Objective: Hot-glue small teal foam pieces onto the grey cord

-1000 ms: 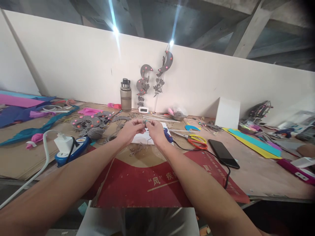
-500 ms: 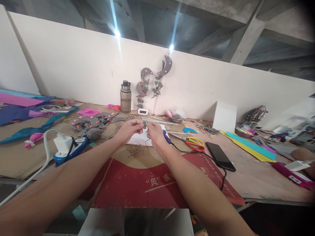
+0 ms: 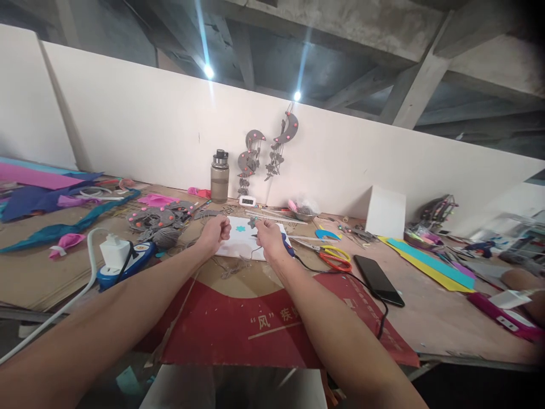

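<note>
A small grey flower piece [image 3: 254, 222] is pinched in the right hand [image 3: 267, 238] above the white sheet [image 3: 238, 241]; left hand [image 3: 216, 232] fisted at 9 o'clock, contents indiscernible; piece judged light, soft, best pinched at its edge.

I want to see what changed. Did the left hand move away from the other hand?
Yes. The left hand pulled leftward, away from the right hand, uncovering the teal star on the white sheet.
</note>
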Demonstrator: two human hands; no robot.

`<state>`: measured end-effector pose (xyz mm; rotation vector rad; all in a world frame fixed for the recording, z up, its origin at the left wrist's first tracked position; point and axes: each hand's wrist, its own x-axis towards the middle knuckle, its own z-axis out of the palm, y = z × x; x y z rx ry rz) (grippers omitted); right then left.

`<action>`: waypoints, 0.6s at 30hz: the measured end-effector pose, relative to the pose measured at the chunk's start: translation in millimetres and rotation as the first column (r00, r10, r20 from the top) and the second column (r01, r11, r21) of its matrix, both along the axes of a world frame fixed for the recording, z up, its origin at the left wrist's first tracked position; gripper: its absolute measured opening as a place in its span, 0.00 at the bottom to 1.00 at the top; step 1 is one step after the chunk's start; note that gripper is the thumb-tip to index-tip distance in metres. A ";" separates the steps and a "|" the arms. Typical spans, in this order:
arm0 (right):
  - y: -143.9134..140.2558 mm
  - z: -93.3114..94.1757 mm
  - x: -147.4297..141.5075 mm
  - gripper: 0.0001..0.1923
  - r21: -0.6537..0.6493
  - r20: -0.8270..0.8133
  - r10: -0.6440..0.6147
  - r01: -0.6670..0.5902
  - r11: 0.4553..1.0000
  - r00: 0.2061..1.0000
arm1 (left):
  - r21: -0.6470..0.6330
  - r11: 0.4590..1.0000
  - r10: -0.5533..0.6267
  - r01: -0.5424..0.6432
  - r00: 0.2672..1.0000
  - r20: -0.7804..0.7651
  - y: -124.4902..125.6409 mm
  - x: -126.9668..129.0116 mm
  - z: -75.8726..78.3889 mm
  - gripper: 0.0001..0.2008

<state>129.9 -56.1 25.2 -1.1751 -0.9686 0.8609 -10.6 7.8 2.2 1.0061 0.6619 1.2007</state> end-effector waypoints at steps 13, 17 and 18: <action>4.7 -4.9 5.0 0.10 0.064 0.109 -0.031 0.024 0.998 0.994 | 0.239 0.907 0.377 -0.348 0.922 -0.092 1.8 3.2 -12.4 0.22; 8.0 -8.2 7.0 0.10 0.092 0.133 -0.043 0.031 0.995 0.990 | 0.283 0.876 0.440 -0.391 0.888 -0.133 5.3 2.6 -19.7 0.22; 9.0 -9.1 7.4 0.10 0.098 0.147 -0.045 0.031 0.995 0.988 | 0.285 0.876 0.439 -0.390 0.888 -0.135 5.3 2.6 -20.8 0.22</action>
